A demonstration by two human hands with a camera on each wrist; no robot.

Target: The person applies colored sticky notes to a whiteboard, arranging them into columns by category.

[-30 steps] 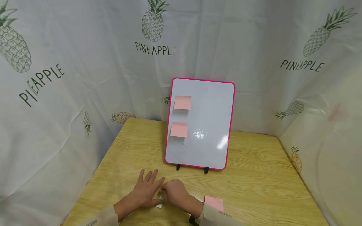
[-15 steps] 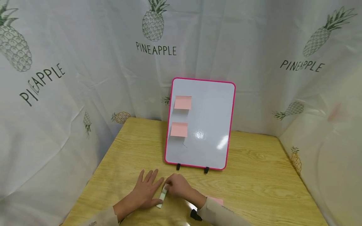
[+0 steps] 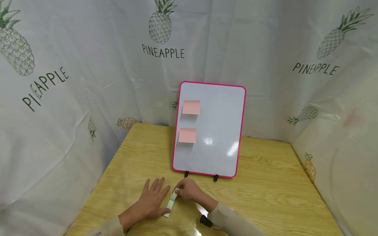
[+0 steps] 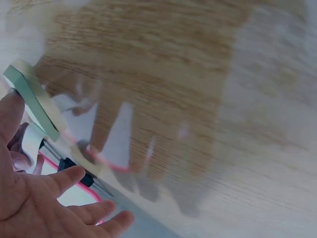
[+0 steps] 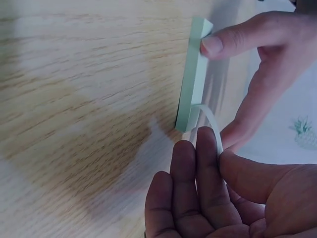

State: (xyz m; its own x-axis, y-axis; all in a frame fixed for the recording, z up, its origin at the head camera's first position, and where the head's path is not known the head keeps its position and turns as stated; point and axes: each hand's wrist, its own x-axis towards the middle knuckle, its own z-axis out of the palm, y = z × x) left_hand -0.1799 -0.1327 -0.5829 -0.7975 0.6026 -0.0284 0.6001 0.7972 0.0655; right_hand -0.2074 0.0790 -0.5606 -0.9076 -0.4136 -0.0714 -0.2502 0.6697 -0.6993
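A narrow, light green sticky note pad (image 3: 170, 205) lies on the table near the person. My left hand (image 3: 151, 200) rests beside it with fingers spread, its thumb pressing the pad's near end. At the far end my right hand (image 3: 188, 189) pinches the top sticky note (image 5: 213, 122) between thumb and forefinger. That note curves up off the pad, its other end still joined to it, as the right wrist view shows. In the left wrist view, the pad (image 4: 35, 103) shows its thick stacked edge beside the left thumb.
Beyond the hands a pink-framed whiteboard (image 3: 218, 127) stands on black feet. Two pink sticky notes, an upper note (image 3: 191, 107) and a lower note (image 3: 187, 135), hang on its left side. The right sleeve (image 3: 233, 219) covers most of another pink paper on the table.
My right hand has moved away from me and slightly right, drawing the green note's end up off the pad. The left hand has stayed in place. The sleeve now covers more of the pink paper.
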